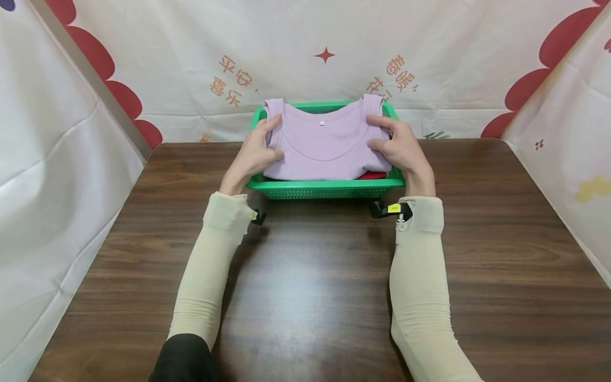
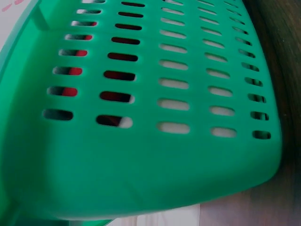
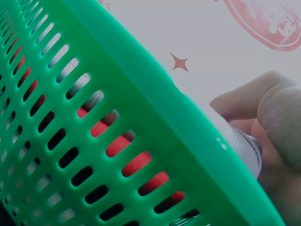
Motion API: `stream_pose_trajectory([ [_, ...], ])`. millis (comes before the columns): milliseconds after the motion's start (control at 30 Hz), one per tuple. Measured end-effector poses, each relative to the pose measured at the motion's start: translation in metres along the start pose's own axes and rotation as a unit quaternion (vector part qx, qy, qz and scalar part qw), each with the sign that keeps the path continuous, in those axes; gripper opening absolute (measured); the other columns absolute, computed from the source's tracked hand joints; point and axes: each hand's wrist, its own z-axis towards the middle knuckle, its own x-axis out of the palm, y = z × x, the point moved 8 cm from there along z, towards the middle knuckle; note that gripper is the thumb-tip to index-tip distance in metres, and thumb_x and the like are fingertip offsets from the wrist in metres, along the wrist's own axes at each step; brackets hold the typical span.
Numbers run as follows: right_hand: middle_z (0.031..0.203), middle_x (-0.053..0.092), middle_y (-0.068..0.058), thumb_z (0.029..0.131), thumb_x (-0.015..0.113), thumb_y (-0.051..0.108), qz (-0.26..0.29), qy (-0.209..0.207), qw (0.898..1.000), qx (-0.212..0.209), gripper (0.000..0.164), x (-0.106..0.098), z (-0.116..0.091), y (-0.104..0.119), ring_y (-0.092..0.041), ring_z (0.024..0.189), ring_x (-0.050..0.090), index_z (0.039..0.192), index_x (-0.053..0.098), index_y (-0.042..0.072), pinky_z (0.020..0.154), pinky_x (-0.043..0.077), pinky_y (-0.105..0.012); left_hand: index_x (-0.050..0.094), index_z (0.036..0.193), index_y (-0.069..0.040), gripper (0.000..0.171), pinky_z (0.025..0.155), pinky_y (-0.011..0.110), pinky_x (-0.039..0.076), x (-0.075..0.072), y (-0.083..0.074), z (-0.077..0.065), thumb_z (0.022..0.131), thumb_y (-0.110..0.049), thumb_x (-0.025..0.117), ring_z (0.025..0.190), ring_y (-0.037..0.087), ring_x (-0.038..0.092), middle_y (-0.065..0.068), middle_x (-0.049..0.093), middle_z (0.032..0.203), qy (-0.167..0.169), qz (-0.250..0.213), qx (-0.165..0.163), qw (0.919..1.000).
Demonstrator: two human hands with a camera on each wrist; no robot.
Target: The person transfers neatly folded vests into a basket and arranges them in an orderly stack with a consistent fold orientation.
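Observation:
A folded lilac tank top (image 1: 324,146) lies in a green plastic basket (image 1: 324,185) at the back of the table. Its neckline and small white label face up, and the shoulder straps reach the far rim. My left hand (image 1: 254,153) pinches the top's left side between thumb and fingers. On the other side my right hand (image 1: 404,148) does the same near the right strap. In the right wrist view the right thumb and fingers (image 3: 277,113) close on the lilac cloth above the rim. Red cloth (image 1: 372,175) peeks out under the top's front right corner.
The basket stands on a dark brown wooden table (image 1: 305,297). Behind it hangs a white printed curtain (image 1: 286,32) with red scallops, and more white cloth (image 1: 47,159) drapes along both sides. Through the basket's slotted wall (image 2: 141,160), red and pale cloth shows in the left wrist view.

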Motion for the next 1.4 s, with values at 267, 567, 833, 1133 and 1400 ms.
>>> stream_pose_trajectory([
  [267, 0.165, 0.038, -0.014, 0.084, 0.073, -0.006, 0.015, 0.01, 1.0, 0.005, 0.072, 0.0003, 0.0009, -0.0005, -0.019, 0.146, 0.033, 0.151, 0.052, 0.005, 0.123, 0.03, -0.039, 0.033, 0.163, -0.019, 0.094, 0.113, 0.037, 0.037, 0.002, 0.0012, 0.0021, 0.079, 0.008, 0.066, 0.143, 0.018, 0.032, 0.003, 0.03, 0.168, 0.002, 0.014, -0.009, 0.9999],
  [567, 0.166, 0.039, -0.01, 0.086, 0.061, -0.013, -0.019, -0.004, 1.0, -0.019, 0.07, 0.0017, 0.0014, -0.0006, -0.012, 0.155, 0.027, 0.153, 0.049, 0.004, 0.119, 0.037, -0.038, 0.03, 0.164, -0.02, 0.099, 0.118, 0.041, 0.037, 0.002, 0.0014, 0.0032, 0.076, 0.003, 0.069, 0.146, 0.022, 0.033, 0.003, 0.022, 0.172, -0.002, 0.026, -0.016, 0.9995],
  [833, 0.168, 0.035, -0.006, 0.086, 0.06, -0.01, -0.064, -0.003, 0.998, -0.01, 0.07, 0.004, 0.0009, -0.0021, -0.015, 0.156, 0.025, 0.153, 0.05, 0.008, 0.115, 0.038, -0.042, 0.028, 0.165, -0.021, 0.105, 0.121, 0.044, 0.034, 0.004, 0.0007, 0.0029, 0.072, 0.0, 0.073, 0.15, 0.023, 0.031, 0.004, 0.022, 0.172, 0.008, 0.071, -0.02, 0.9973],
  [1133, 0.168, 0.034, -0.008, 0.085, 0.06, -0.006, -0.104, 0.008, 0.995, -0.007, 0.072, 0.0061, 0.0029, -0.0015, -0.023, 0.15, 0.03, 0.155, 0.048, 0.009, 0.104, 0.039, -0.046, 0.028, 0.165, -0.02, 0.104, 0.115, 0.048, 0.038, 0.0059, -0.0011, 0.005, 0.072, -0.005, 0.074, 0.145, 0.025, 0.037, 0.004, 0.029, 0.169, 0.006, 0.122, -0.01, 0.9925],
  [1400, 0.167, 0.036, -0.01, 0.083, 0.058, -0.005, -0.141, 0.014, 0.99, -0.01, 0.074, 0.0087, 0.0057, -0.002, -0.028, 0.138, 0.036, 0.155, 0.047, 0.008, 0.097, 0.038, -0.046, 0.028, 0.165, -0.022, 0.101, 0.112, 0.05, 0.039, 0.0078, 0.0007, 0.0036, 0.075, -0.007, 0.073, 0.14, 0.027, 0.042, 0.003, 0.031, 0.167, 0.01, 0.142, -0.013, 0.9897],
])
